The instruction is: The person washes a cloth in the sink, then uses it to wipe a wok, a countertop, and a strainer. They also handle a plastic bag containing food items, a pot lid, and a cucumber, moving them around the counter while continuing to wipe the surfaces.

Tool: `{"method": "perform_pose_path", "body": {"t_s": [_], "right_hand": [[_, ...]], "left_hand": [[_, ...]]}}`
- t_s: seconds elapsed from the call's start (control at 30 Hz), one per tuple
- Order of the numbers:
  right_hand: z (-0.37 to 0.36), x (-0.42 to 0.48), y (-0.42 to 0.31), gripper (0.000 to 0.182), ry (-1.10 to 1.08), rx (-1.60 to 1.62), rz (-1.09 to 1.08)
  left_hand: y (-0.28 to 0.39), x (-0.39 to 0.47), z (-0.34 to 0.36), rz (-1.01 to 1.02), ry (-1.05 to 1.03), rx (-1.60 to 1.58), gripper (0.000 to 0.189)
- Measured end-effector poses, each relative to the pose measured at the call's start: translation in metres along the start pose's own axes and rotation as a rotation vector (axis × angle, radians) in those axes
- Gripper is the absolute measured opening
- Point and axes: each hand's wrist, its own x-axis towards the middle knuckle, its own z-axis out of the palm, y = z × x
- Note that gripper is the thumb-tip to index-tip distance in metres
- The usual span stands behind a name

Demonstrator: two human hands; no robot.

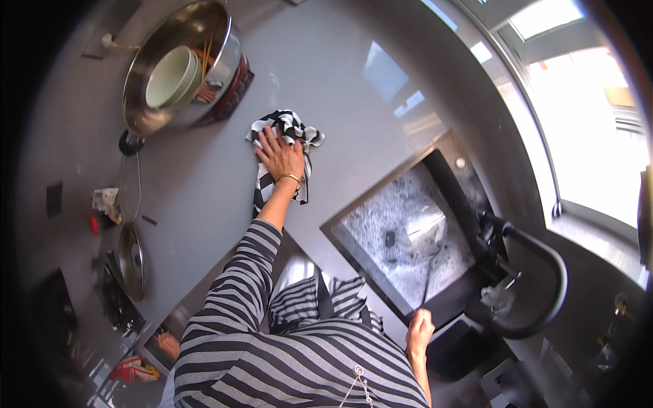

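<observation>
My left hand (280,158) presses flat, fingers spread, on a crumpled black-and-white patterned cloth (288,122) lying on the grey countertop (204,188). A gold-coloured bangle (289,177) circles that wrist. Curled into a fist, my right hand (421,331) is by the front corner of the black-edged sink (367,283). A thin dark line runs from the sink's inside towards this fist; whether the fingers grip anything is hidden. Suds or pale speckles cover much of the sink's bottom.
A large metal pan (133,97) holding pale bowls (171,76) stands at the upper left. Near the left edge lies a pan lid (131,260). A black faucet (556,275) arches beside the sink. Another person's hand (168,345) shows at lower left. A bright window (586,102) is at right.
</observation>
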Motion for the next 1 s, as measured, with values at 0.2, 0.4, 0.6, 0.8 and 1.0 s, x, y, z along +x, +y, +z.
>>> {"method": "perform_pose_path", "body": {"t_s": [0.2, 0.4, 0.6, 0.8, 1.0], "right_hand": [[0.017, 0.017, -0.037, 0.016, -0.015, 0.132, 0.060], [0.044, 0.065, -0.089, 0.019, -0.138, 0.016, 0.238], [0.075, 0.133, -0.102, 0.023, 0.039, 0.472, 0.104], [0.061, 0.140, -0.084, 0.022, 0.025, 0.386, 0.140], [0.061, 0.107, -0.061, 0.021, 0.101, 0.521, 0.240]], "left_hand": [[0.065, 0.152, 0.035, 0.047, 0.063, -0.088, 0.062], [0.115, 0.291, 0.082, -0.024, 0.131, -0.124, 0.060], [0.205, 0.349, 0.088, 0.257, 0.175, -0.188, 0.060], [0.290, 0.263, 0.066, 0.455, 0.156, -0.183, 0.062], [0.347, 0.089, 0.004, 0.853, -0.064, -0.398, 0.056]]}}
